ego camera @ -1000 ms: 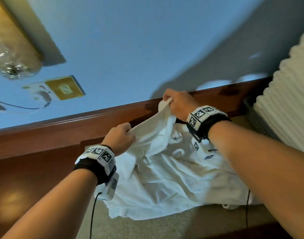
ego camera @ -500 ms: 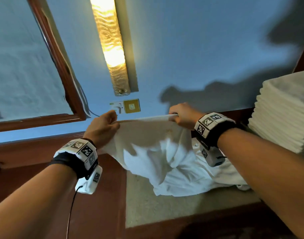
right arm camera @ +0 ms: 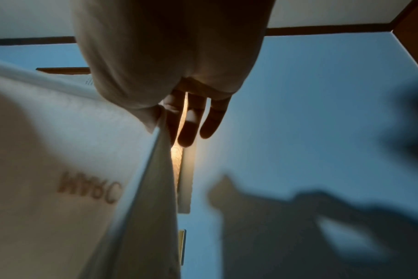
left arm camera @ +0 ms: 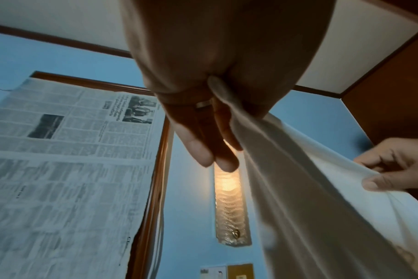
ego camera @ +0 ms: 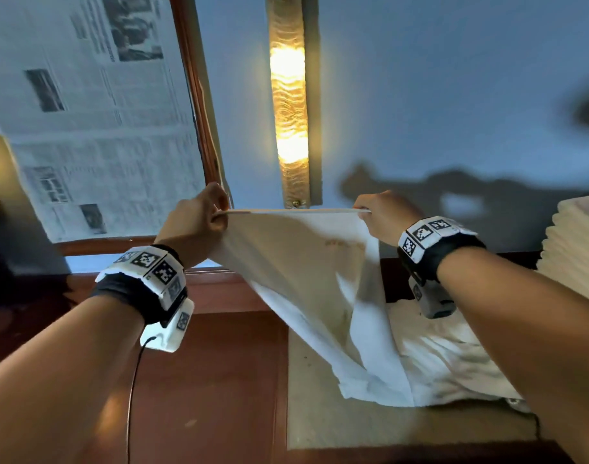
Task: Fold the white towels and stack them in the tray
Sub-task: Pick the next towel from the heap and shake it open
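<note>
A white towel (ego camera: 299,272) hangs stretched between my two hands, its top edge taut and level, its lower part trailing onto the table. My left hand (ego camera: 199,219) pinches the towel's left corner (left arm camera: 229,102) between thumb and fingers. On the other side my right hand (ego camera: 383,216) pinches the right corner (right arm camera: 160,120). Faint lettering shows through the cloth (right arm camera: 91,188) in the right wrist view. A tall stack of folded white towels (ego camera: 577,249) stands at the right edge. No tray shows in any view.
More crumpled white cloth (ego camera: 447,360) lies on a beige mat (ego camera: 336,426) on the dark red wooden table (ego camera: 212,380). Behind are a blue wall, a lit wall lamp (ego camera: 289,105) and a newspaper-covered window (ego camera: 92,105) in a wooden frame.
Both hands have risen and moved apart, lifting the towel from a bunched heap on the table into a taut sheet. The head view has tilted upward.
</note>
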The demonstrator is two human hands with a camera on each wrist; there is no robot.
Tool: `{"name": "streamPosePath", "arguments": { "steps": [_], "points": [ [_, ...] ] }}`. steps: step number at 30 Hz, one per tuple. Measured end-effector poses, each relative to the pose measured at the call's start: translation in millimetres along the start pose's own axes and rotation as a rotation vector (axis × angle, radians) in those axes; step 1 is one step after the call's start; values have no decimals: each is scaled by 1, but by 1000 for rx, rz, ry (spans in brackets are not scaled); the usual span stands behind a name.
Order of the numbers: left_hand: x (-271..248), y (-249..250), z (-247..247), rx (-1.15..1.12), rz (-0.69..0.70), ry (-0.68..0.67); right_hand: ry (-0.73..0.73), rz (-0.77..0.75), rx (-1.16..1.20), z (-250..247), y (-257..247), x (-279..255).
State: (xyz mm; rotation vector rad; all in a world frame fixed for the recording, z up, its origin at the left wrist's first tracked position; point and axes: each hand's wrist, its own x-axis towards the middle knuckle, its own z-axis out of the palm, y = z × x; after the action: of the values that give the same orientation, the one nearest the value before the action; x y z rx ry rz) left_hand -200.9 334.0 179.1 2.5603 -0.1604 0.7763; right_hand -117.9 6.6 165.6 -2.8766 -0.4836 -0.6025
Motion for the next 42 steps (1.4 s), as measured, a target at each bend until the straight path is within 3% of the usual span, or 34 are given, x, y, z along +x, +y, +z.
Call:
{"name": "streamPosePath", "arguments": {
  "steps": [6, 10, 15, 20, 26, 29, 32, 34, 38, 42],
  "points": [
    [6, -20, -21, -12, -97, 8, -2, 55, 28, 26, 10, 31],
    [19, 0, -6, -255, -136, -58, -38, 67, -25, 44, 9, 56],
    [46, 34, 35, -602, -214, -159, -157, -116, 142, 69, -23, 59],
    [71, 58, 73, -760, -353, -153, -67, -312, 491, 69, -45, 27],
    [95, 83, 76, -937, -387, -145, -97, -66, 451, 78, -34, 29],
    [100, 75, 68, -855, -373, -117, -72, 79, 450, 74, -18, 35],
    [99, 57, 58, -713, -318, -132, 90, 163, 511, 55, -11, 44],
    [96, 44, 48, -658, -264, -222, 209, 165, 588, 32, -21, 48],
    [89, 20, 19, -543, -97, -426, 274, 88, 504, -17, -58, 52],
    [81, -1, -9, -299, 118, -429, 288, 33, 280, -48, -98, 44]
  ]
}}
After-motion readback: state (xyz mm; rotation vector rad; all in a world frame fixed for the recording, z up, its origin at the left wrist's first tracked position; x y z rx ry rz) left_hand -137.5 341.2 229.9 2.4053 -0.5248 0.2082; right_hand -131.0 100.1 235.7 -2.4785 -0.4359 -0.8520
